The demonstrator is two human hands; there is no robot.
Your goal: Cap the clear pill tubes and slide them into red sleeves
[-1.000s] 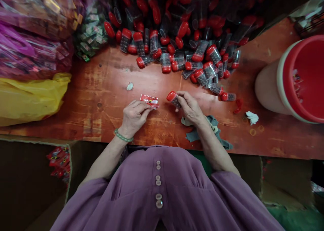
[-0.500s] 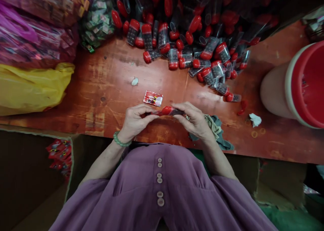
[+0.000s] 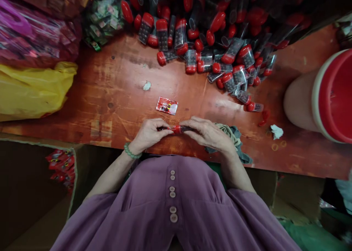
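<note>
Both hands' grip on red-capped tube [image 3: 178, 128], packet [image 3: 167, 105] beyond, rag [image 3: 233, 139] beside

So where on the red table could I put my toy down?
Bare wood lies between the yellow plastic bag and the small red packet, and right of the white paper scrap. The far edge is crowded with red-capped clear tubes.

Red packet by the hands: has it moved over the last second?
Yes. The red packet left the left hand and now lies flat on the table, apart from both hands, nearer the tube pile.
</note>
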